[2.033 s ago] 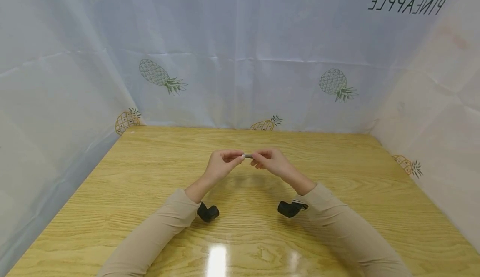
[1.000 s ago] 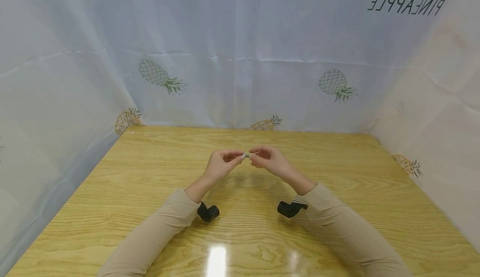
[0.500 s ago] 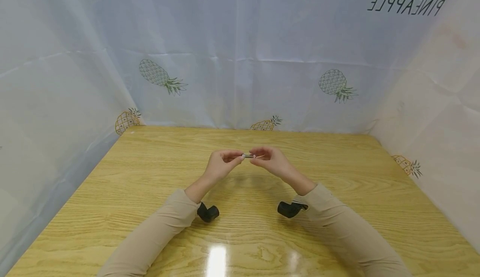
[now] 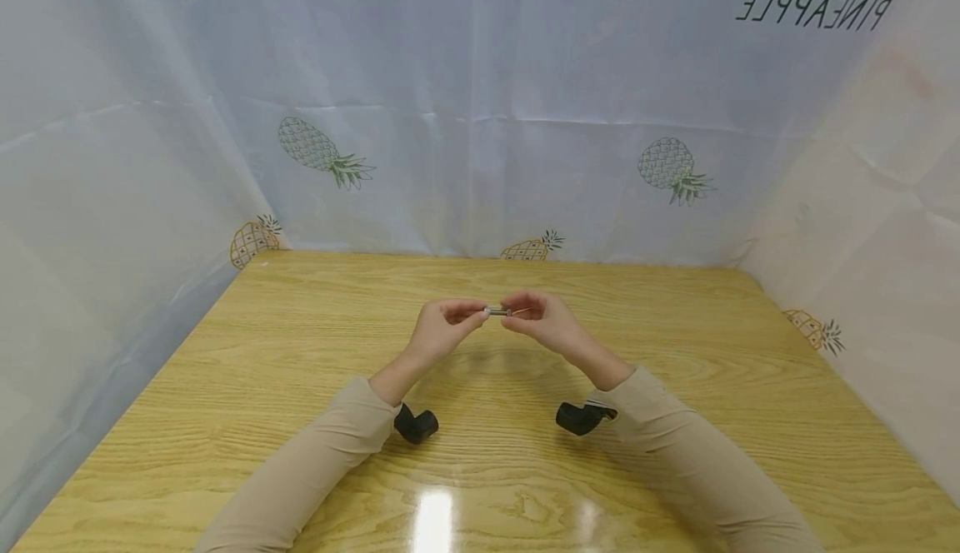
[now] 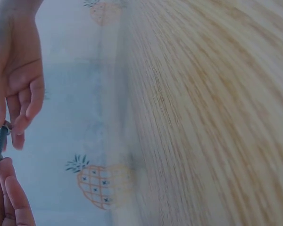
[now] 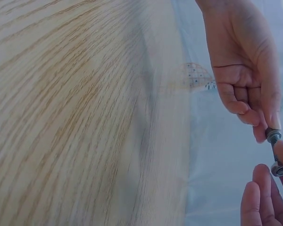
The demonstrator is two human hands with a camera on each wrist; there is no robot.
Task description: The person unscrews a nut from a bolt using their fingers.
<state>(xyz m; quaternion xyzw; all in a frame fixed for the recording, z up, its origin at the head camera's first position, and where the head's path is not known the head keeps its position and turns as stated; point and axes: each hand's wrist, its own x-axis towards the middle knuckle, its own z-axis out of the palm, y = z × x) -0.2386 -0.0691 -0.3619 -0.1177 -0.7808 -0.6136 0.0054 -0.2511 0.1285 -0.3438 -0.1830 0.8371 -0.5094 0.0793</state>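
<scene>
A small metal bolt (image 4: 497, 312) is held level above the table between the two hands. My left hand (image 4: 437, 330) pinches its left end between thumb and fingertips. In the right wrist view the bolt's threaded shaft is partly covered by my right thumb, and a nut (image 6: 279, 169) sits at the end nearer my right hand. That nut (image 5: 7, 126) also shows in the left wrist view, beside the right fingertips. My right hand (image 4: 551, 324) is around the bolt's right end, thumb and index finger apart with a gap between them.
The wooden table (image 4: 480, 453) spreads under both arms. A white cloth curtain (image 4: 480, 186) with printed pineapples stands behind it and along both sides. Two black wrist-worn pieces (image 4: 416, 426) hang below the beige sleeves (image 4: 322, 461).
My right thumb and fingers, earlier pinching the bolt's right end, have spread apart, so more of the bolt and nut shows. My left hand has stayed in place.
</scene>
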